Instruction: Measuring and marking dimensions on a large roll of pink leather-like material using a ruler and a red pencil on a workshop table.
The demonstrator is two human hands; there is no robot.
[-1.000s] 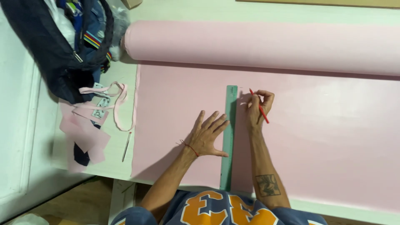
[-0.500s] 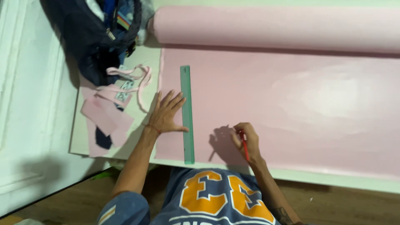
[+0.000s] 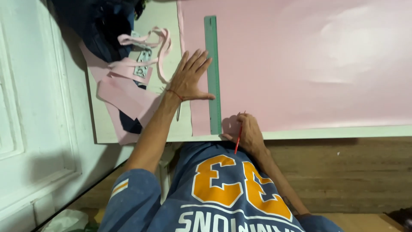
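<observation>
On the worktop, w/ the green ruler as landmark throughout:

(a) Pink fabric: largest item, spread flat under the ruler and running off to its right; a narrow strip of it also shows left of the ruler, up to the cloth's cut edge.

(b) Dark bag: well left of the ruler's far end, at the worktop's far corner.

(c) Pink offcuts and straps: left of the ruler, between bag and near edge, heaped loosely.

(d) Ruler: lies flat on the fabric. Long axis runs near-to-far, approx. square to the worktop's near edge; near end stops just short of that edge, far end points away from the person.

(e) Left hand: flat, fingers spread, pressed on the fabric just left of the ruler, thumb and fingertips touching its left edge. Grips nothing.

(f) Right hand: at the ruler's near end, right side, closed round a red pencil, tip end hidden by the fingers.

Technique note (judgement): marking along the ruler goes best w/ steady downward pressure from the left hand so the ruler can't pivot, pencil kept tight against the right edge, and fabric left unstretched; pressure nearer mid-length should hold both ends better.
</observation>
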